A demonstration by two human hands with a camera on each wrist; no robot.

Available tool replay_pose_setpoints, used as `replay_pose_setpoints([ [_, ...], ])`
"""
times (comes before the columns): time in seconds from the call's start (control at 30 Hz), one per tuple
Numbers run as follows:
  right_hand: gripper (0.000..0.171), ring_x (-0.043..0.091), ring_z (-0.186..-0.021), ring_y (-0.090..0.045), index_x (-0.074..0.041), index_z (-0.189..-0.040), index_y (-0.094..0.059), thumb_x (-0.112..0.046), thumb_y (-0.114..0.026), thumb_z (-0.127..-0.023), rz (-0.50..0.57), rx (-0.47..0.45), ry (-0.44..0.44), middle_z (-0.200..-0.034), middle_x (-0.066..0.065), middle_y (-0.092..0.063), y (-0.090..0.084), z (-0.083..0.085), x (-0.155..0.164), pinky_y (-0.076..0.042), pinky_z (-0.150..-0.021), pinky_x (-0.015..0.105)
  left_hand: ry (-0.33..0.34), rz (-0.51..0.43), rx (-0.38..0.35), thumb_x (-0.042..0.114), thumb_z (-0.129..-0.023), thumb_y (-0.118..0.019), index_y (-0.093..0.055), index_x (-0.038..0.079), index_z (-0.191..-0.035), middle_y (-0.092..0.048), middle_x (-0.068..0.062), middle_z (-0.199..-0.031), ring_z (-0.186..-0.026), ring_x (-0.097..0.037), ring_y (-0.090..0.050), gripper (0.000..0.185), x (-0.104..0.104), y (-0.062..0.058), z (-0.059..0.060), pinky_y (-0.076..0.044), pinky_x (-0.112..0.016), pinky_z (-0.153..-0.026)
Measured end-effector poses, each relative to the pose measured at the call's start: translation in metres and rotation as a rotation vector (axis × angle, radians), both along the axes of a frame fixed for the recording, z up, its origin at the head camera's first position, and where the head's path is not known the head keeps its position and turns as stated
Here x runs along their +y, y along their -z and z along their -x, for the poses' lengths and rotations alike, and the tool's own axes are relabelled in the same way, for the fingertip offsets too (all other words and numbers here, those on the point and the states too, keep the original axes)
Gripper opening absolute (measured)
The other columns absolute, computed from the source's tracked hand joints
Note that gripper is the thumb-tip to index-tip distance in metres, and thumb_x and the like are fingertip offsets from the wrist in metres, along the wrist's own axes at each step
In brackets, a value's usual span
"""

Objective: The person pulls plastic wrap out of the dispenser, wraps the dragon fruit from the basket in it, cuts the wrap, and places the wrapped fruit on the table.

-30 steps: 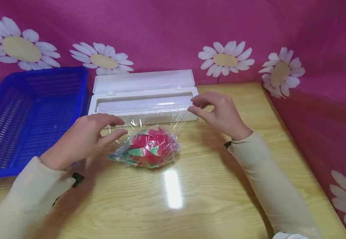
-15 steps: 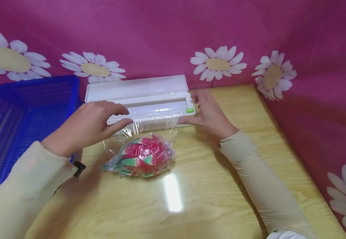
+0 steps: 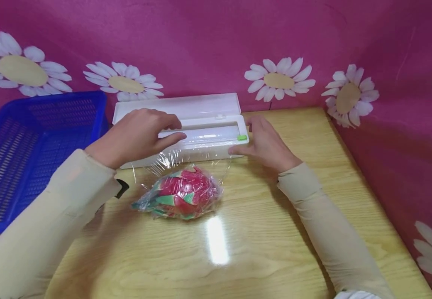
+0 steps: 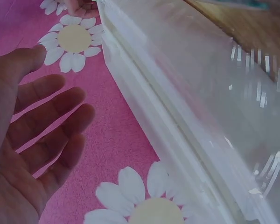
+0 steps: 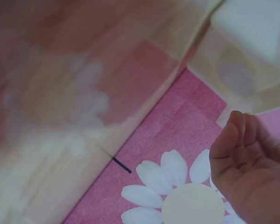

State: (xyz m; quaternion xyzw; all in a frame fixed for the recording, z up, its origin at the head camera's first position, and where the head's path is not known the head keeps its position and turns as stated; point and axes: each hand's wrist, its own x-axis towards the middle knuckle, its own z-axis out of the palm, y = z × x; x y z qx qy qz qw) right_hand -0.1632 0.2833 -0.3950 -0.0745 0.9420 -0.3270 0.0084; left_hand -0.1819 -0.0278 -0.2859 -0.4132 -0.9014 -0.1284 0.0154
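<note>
Basket (image 3: 32, 137) in blue plastic is sitting at the table's left edge; beside it the left hand (image 3: 137, 135) is hovering, fingers straight and loose, over the white film dispenser (image 3: 201, 124); cling film (image 3: 189, 155) is stretching from its slot down to the wrapped red fruit (image 3: 180, 193) lying on the wooden table (image 3: 275, 232); the right hand (image 3: 266, 143) is resting relaxed at the dispenser's right end by the green cutter (image 3: 242, 137); slack film is risking a ragged tear or clinging to itself.
</note>
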Motion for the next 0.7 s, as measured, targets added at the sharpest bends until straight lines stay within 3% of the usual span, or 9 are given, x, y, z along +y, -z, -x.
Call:
replay_pose_setpoints([
  [0.17,0.084,0.029,-0.107,-0.052,0.004,-0.132,-0.053,-0.049,-0.089,-0.078,-0.052,-0.073,0.007,-0.121,0.016,-0.054,-0.002,0.001,0.005,-0.050,-0.097,0.046,0.018,-0.009,-0.011,0.034,-0.100,-0.068,-0.078,0.005,-0.109,-0.080,-0.009,-0.102,-0.087,-0.025,-0.075,0.032,0.014,0.001,0.012,-0.060,-0.045,-0.087],
  [0.33,0.086,0.028,-0.102,-0.053,0.004,-0.132,-0.054,-0.058,-0.083,-0.081,-0.117,-0.128,0.003,-0.116,0.014,-0.056,-0.002,0.002,0.007,-0.052,-0.093,0.044,0.009,0.025,-0.046,0.034,-0.101,-0.067,-0.078,0.006,-0.112,-0.080,-0.009,-0.107,-0.093,-0.026,-0.075,0.032,0.024,-0.006,0.020,-0.060,-0.044,-0.090],
  [0.5,0.091,0.030,-0.105,-0.055,0.004,-0.137,-0.052,-0.066,-0.075,-0.084,-0.179,-0.138,-0.031,-0.120,0.016,-0.058,0.000,0.004,0.007,-0.053,-0.096,0.049,-0.008,0.072,-0.069,0.035,-0.101,-0.066,-0.077,0.007,-0.113,-0.080,-0.009,-0.107,-0.093,-0.026,-0.075,0.032,0.034,-0.011,0.026,-0.060,-0.044,-0.091],
  [0.7,0.086,0.031,-0.106,-0.059,0.001,-0.138,-0.049,-0.067,-0.069,-0.089,-0.204,-0.126,-0.084,-0.123,0.017,-0.060,0.004,0.005,0.007,-0.054,-0.097,0.050,0.002,0.136,-0.094,0.037,-0.100,-0.068,-0.076,0.007,-0.116,-0.079,-0.010,-0.110,-0.092,-0.026,-0.075,0.034,0.051,-0.009,0.035,-0.060,-0.044,-0.091],
])
